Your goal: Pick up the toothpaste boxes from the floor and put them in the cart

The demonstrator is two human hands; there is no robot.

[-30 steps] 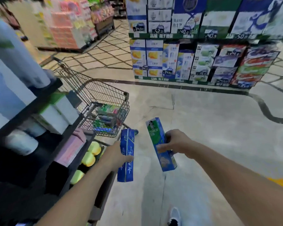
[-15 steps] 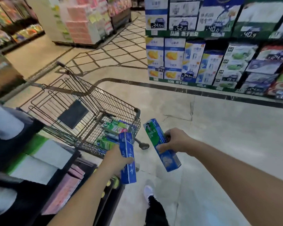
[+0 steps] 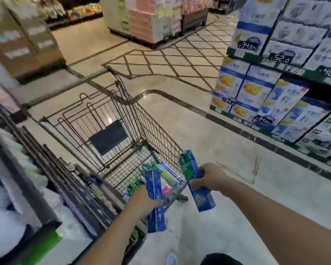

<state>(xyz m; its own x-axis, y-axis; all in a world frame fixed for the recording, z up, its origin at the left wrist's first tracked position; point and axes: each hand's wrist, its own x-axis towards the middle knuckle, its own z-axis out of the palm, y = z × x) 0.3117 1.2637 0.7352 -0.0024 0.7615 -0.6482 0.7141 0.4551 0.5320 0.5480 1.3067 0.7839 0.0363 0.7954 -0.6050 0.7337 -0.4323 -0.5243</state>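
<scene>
Blue cardboard fills both hands. The left hand is wrapped tight around a blue toothpaste box, fingers curled across its front face near the middle, so the box stands almost upright with its top end over the near corner of the cart and its bottom end hanging below the wrist. The right hand is clamped on a green-and-blue toothpaste box, thumb and fingers pinching its long sides at mid-length; this box tilts, green end up and toward the cart, blue end down toward the person. It hangs just outside the cart's near right rim, apart from the wire.

Inside the cart, more toothpaste boxes lie heaped in the near corner on the wire floor, just beyond the left-hand box. The rest of the cart's basket is bare mesh, with a dark flap on the far wall.

To the cart's left a dark shelf unit stands close alongside. To the cart's right the polished floor lies open as far as the stacked cartons on the far display.
</scene>
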